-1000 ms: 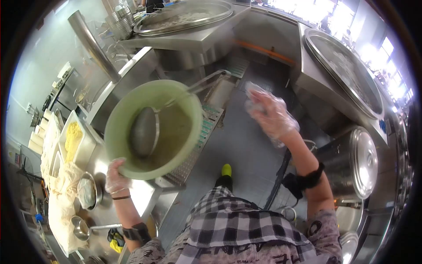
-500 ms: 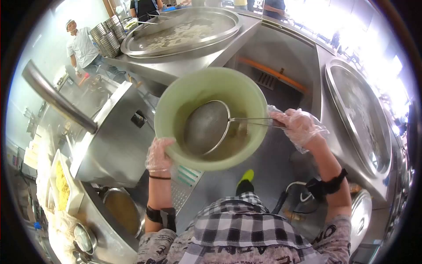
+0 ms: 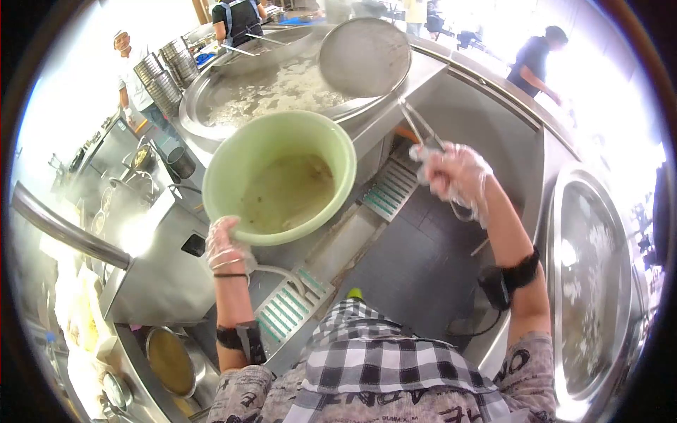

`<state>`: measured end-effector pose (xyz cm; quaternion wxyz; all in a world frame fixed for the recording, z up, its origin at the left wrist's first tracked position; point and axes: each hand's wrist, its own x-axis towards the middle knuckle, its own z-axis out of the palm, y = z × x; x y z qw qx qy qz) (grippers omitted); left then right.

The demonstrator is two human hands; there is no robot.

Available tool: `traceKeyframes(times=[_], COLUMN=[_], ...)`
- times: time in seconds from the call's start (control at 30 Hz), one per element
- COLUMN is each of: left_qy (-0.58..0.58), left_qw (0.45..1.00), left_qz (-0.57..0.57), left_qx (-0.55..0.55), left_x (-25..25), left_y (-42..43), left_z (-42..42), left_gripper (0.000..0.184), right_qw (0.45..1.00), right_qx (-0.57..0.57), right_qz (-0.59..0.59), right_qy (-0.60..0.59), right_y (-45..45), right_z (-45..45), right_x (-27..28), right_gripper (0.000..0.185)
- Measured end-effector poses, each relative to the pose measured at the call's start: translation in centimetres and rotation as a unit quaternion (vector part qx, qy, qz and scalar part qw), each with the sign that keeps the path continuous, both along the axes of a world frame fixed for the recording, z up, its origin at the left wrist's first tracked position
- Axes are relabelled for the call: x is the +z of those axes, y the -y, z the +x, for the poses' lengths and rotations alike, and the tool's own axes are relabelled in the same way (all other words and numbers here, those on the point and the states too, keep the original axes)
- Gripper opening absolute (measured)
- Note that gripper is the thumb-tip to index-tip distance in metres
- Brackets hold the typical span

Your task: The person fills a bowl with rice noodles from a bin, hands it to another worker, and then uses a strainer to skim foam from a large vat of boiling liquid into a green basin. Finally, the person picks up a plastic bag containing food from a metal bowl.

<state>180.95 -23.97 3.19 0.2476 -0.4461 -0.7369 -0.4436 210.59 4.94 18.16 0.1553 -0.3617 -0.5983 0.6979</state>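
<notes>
Through a clear plastic glove, my left hand (image 3: 229,247) grips the near-left rim of a light green tub (image 3: 224,169). Cloudy brownish liquid with dark specks shows in the bottom of the tub. My right hand (image 3: 458,175), also gloved, is closed around the wire handle of a round mesh strainer (image 3: 365,58). The strainer is raised beyond the tub, its mesh in front of the right part of a large round vat (image 3: 189,116). Pale pieces float in the vat's steaming liquid. I cannot tell whether the strainer touches the vat.
Another large vat (image 3: 624,282) of liquid is at my right. Drain grates (image 3: 282,310) lie in the floor below. A steel box (image 3: 166,264) with a thick pipe (image 3: 70,225) stands left. Stacked metal containers (image 3: 159,84) and a person in white (image 3: 134,74) are at back left.
My right hand has lifted the strainer out of the tub and swung it forward toward the far vat. The tub has shifted left with my left hand. My view has turned somewhat.
</notes>
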Motion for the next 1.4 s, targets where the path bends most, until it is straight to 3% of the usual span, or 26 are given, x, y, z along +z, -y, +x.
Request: traceKeyframes(times=[0.07,0.13,0.17,0.2,0.27,0.33,0.4,0.47,0.5,0.6,0.63,0.83,0.87,0.9,0.97,1.0,1.03,1.07,1.1,1.13,1.17,1.2,1.27,1.3,1.33,1.4], left_qy=[0.033,0.011,0.014,0.288,0.535,0.550,0.573,0.589,0.591,0.572,0.417,0.335,0.323,0.395,0.242,0.138,0.296,0.367,0.410,0.230,0.141,0.031,0.034,0.034,0.254,0.435], left_qw=[0.999,0.996,0.996,0.945,0.787,0.767,0.734,0.708,0.715,0.724,0.843,0.830,0.825,0.767,0.831,0.824,0.788,0.739,0.662,0.801,0.838,0.849,0.831,0.823,0.780,0.640], left_qz=[0.004,-0.025,-0.025,0.146,0.305,0.327,0.359,0.384,0.357,0.335,0.134,0.121,0.138,0.267,-0.005,-0.117,0.171,0.306,0.446,0.229,0.098,-0.019,-0.076,-0.096,0.176,0.433], left_qx=[0.019,0.079,0.084,0.058,0.028,0.051,0.062,0.067,0.112,0.193,0.313,0.429,0.442,0.430,0.500,0.537,0.511,0.475,0.441,0.504,0.517,0.527,0.550,0.559,0.544,0.462], left_x=[-0.3,-0.2,-1.2,-2.3,-3.0,-2.1,-2.0,-1.7,-1.0,0.9,1.1,-1.5,-1.7,-1.2,-0.4,0.1,-0.2,-0.7,-1.2,-2.0,-1.9,-1.7,-0.8,0.0,1.1,1.6], left_y=[-1.0,-1.9,-2.0,-2.1,-3.2,-4.6,-5.6,-7.2,-8.2,-13.2,-14.9,-21.3,-22.9,-24.2,-27.7,-29.6,-29.5,-30.1,-30.7,-31.5,-32.3,-33.0,-34.3,-35.2,-35.8,-36.9], left_z=[-0.7,-0.8,-1.7,-3.0,-3.7,-3.4,-3.9,-4.6,-4.5,-2.6,-1.3,1.8,2.6,3.1,4.7,5.4,5.5,5.9,6.3,6.8,7.4,8.0,8.3,8.2,7.7,7.9], left_gripper=[0.032,0.032,0.032,0.032,0.031,0.032,0.032,0.032,0.033,0.037,0.037,0.036,0.035,0.034,0.033,0.032,0.031,0.031,0.031,0.030,0.029,0.029,0.028,0.028,0.027,0.026], right_qw=[0.986,0.994,0.994,0.951,0.912,0.858,0.875,0.776,0.766,0.689,0.689,0.650,0.694,0.724,0.665,0.683,0.531,0.698,0.708,0.715,0.710,0.702,0.692,0.614,0.569,0.527], right_qx=[-0.006,-0.008,-0.007,-0.008,0.038,0.087,0.017,-0.007,0.039,0.039,0.047,0.068,0.132,0.196,0.219,0.267,0.334,0.268,0.320,0.370,0.382,0.386,0.398,0.478,0.517,0.543], right_qz=[-0.092,-0.042,0.083,0.208,0.268,0.324,0.297,0.395,0.443,0.522,0.527,0.599,0.508,0.408,0.540,0.507,0.674,0.447,0.426,0.402,0.405,0.418,0.433,0.482,0.505,0.540], right_qy=[-0.139,-0.104,0.066,0.230,0.308,0.389,0.382,0.492,0.465,0.501,0.496,0.463,0.493,0.520,0.467,0.454,0.390,0.490,0.464,0.437,0.432,0.428,0.419,0.403,0.391,0.369], right_y=[-5.7,-12.8,-15.3,-18.4,-24.6,-28.2,-31.7,-35.0,-40.9,-46.7,-51.0,-65.2,-69.5,-70.8,-69.8,-68.8,-71.0,-67.0,-67.3,-67.7,-67.5,-66.9,-66.6,-66.7,-66.6,-65.5], right_z=[-2.8,-5.8,-7.2,-8.7,-10.8,-12.8,-14.2,-15.8,-16.8,-20.1,-21.8,-29.7,-31.5,-32.9,-32.0,-32.2,-32.3,-33.2,-33.4,-34.0,-35.2,-36.4,-38.7,-40.4,-42.1,-45.3], right_x=[-0.3,-4.2,-5.1,-5.9,-7.8,-6.6,-6.5,-5.0,-8.1,-7.2,-9.0,-14.3,-17.2,-17.6,-15.9,-14.3,-17.4,-13.1,-13.0,-13.2,-13.3,-13.4,-14.1,-15.3,-16.0,-16.8], right_gripper=[0.019,0.011,0.008,0.005,0.021,0.011,0.016,0.022,0.027,0.026,0.026,0.026,0.030,0.035,0.034,0.038,0.042,0.046,0.046,0.047,0.047,0.041,0.036,0.029,0.026,0.021])
